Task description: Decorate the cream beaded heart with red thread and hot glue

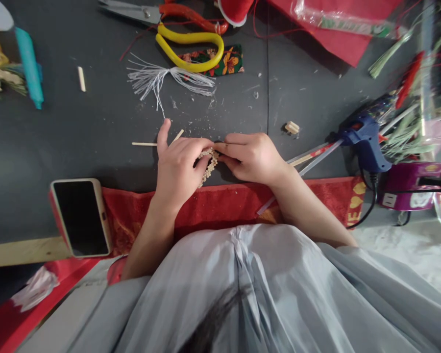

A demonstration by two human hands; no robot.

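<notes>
My left hand (178,164) is curled around a small curved piece made of pale, bead-like bits (208,171), its thumb and index finger pinching it. The little finger sticks out beside a thin white thread. My right hand (255,156) meets the upper end of the same piece, with fingertips pressed together against it; exactly what lies between them is hidden. Two thin pale sticks (143,144) lie by my left hand, one partly under it. Above is a bundle of white threads (169,78). A small cluster of short wooden pieces (291,128) rests right of my right hand.
Scissors with orange and yellow handles (191,44) lie at the top. A blue glue gun (369,142) and a purple object (407,189) are on the right. A phone (81,218) sits at the left on a red towel (132,211). A turquoise item (29,68) lies upper left.
</notes>
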